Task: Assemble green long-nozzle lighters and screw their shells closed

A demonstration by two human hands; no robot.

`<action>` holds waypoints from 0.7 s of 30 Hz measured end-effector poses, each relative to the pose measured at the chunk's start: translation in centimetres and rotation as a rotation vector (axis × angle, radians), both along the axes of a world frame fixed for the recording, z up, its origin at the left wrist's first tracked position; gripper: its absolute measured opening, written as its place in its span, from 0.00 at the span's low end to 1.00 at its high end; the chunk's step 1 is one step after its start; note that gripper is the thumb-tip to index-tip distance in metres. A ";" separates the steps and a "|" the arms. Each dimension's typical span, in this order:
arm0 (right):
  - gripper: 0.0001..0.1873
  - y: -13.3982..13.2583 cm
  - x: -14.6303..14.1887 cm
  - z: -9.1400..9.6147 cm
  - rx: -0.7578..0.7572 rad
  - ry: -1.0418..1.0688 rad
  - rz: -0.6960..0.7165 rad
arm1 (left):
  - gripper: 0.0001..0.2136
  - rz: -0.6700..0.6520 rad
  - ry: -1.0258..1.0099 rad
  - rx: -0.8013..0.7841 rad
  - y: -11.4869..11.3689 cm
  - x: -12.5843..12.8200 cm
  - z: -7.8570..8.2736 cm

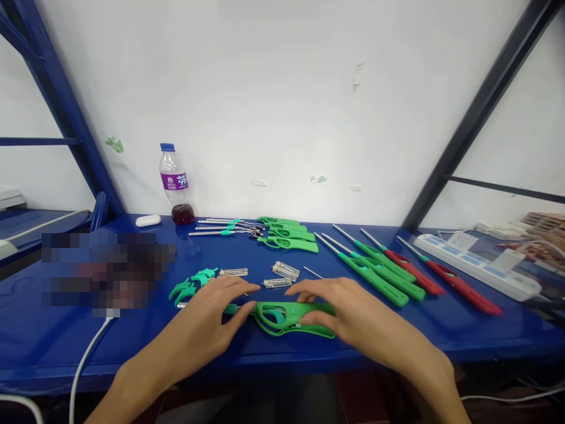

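A green lighter body [286,318] lies near the front edge of the blue table [397,341]. My left hand [212,321] rests over its left end, fingers curled down onto the neck. My right hand [348,312] covers its right end, thumb and fingers pressed on the handle. Just behind the hands lie small clear parts [282,275] and teal trigger pieces [192,285].
Finished green and red lighters [388,271] lie in a row at the right, green shells [289,234] and metal tubes [225,227] at the back. A drink bottle [175,184] stands by the wall. A white power strip [477,265] is far right, a white cable [88,353] front left.
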State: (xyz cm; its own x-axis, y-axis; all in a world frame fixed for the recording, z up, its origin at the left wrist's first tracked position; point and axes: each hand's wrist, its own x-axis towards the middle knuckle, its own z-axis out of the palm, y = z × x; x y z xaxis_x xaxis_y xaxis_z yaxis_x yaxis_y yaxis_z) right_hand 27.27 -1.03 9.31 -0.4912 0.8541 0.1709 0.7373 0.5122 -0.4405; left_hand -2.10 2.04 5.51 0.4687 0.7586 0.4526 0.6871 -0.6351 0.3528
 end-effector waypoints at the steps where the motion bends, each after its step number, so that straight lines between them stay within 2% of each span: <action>1: 0.21 0.0 -0.3 0.1 0.003 -0.005 -0.003 | 0.14 -0.021 0.021 -0.034 0.2 -0.4 -0.1; 9: 0.17 -0.2 -1.1 0.2 -0.008 -0.066 -0.028 | 0.10 -0.140 0.064 -0.114 0.7 -1.1 -0.1; 16: 0.15 0.0 -1.7 1.0 -0.112 -0.091 -0.009 | 0.09 -0.134 0.064 -0.170 0.6 -0.8 0.2; 21: 0.15 0.1 -2.0 1.5 -0.117 -0.097 0.000 | 0.09 -0.120 0.086 -0.211 0.7 -1.1 -0.1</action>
State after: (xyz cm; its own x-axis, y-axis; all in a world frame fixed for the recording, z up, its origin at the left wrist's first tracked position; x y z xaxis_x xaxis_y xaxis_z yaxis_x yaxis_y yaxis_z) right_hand 25.22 -0.95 10.78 -0.5008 0.8653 0.0215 0.7792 0.4615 -0.4241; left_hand -3.19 2.72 5.45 0.5912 0.7683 0.2453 0.6441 -0.6328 0.4297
